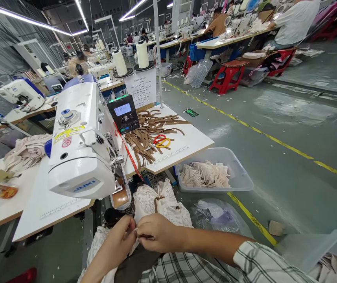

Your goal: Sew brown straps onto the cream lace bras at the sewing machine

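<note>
Plaid sleeve (pixel 258 255) lay nearest, beside two bare hands pinched together at pale lace.
Toward six o'clock, the left hand (pixel 120 236) and right hand (pixel 159 232) met, fingertips closed on an edge of the lace garment (pixel 172 210), which spread beneath and beyond them toward one o'clock; exactly what sat between the fingers was hidden. Good handling probably called for a light pinch near the edge, with the cloth's weight supported so the lace would not stretch or snag. From the hands, the sewing machine (pixel 82 165) stood at eleven o'clock; scissors (pixel 156 144) lay among brown strips (pixel 147 125) on the counter (pixel 197 137) near half past twelve; a plastic tub (pixel 240 175) sat at two.
</note>
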A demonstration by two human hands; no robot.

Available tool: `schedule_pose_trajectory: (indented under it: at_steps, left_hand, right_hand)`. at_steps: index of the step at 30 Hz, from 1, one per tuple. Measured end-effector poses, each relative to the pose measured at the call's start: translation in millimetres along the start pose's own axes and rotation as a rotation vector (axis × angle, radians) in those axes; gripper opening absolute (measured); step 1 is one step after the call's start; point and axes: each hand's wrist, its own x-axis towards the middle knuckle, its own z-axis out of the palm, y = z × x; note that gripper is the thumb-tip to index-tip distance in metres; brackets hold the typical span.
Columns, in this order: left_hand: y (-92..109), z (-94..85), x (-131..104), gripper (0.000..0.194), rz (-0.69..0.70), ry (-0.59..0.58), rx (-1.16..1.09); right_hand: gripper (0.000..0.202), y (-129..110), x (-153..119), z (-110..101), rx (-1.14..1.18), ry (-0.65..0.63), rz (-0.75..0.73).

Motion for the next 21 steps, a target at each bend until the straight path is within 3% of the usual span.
schedule_pose_trajectory:
  at_steps: [2,4,6,13,17,21]
  left_hand:
    - [-4.4,9.7,1.5,0.017,-0.004,0.049,-0.256]
    - [-10.8,22.0,1.1,0.021,-0.005,0.173,-0.508]
    - [-16.8,32.0,-0.6,0.025,-0.008,0.322,-0.604]
    - [-14.6,33.1,-6.0,0.021,0.135,0.602,-0.066]
    - [-20.1,35.9,0.9,0.015,0.211,0.618,-0.073]
    - [-28.1,39.8,3.0,0.016,0.158,0.672,-0.1]
  right_hand:
    - [0.018,-3.9,2.6,-7.9,0.044,0.047,0.005]
    - [0.018,-8.1,7.1,-15.5,0.081,0.109,0.025]
    - [0.019,-10.7,11.5,-19.9,0.115,0.164,0.047]
    - [0.013,-9.4,11.1,-14.1,0.263,0.169,0.176]
    - [0.013,-4.5,11.8,-11.8,0.354,0.177,0.348]
    - [0.013,3.5,16.5,-18.6,0.285,0.137,0.494]
